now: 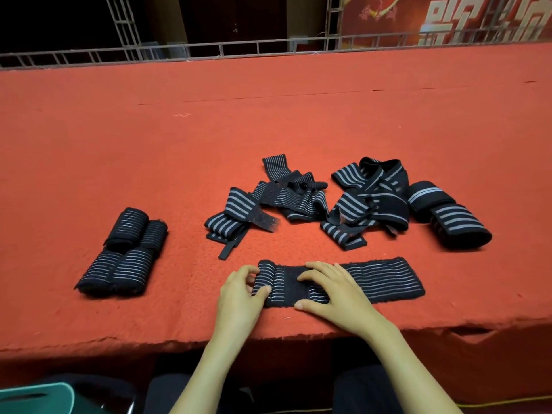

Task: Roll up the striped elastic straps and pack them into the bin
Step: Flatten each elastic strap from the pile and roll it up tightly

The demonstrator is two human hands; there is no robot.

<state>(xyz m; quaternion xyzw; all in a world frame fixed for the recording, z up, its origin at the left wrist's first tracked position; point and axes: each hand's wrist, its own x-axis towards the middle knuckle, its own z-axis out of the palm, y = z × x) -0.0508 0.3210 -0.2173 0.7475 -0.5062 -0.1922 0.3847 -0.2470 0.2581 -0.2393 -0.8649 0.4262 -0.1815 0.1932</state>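
A black strap with thin grey stripes (385,279) lies flat along the near edge of the red table, its left end curled into a small roll (264,277). My left hand (242,294) pinches that roll between thumb and fingers. My right hand (331,289) rests flat on the strap just right of the roll, fingers spread. Several rolled straps (122,252) lie grouped at the left. A tangle of loose straps (313,201) sits behind my hands. A teal bin (41,397) shows at the bottom left, below the table.
The red felt table (268,121) stretches far back to a metal railing (209,50). Two wider rolled straps (448,216) lie at the right of the pile. The table's frayed front edge (209,340) runs just under my wrists.
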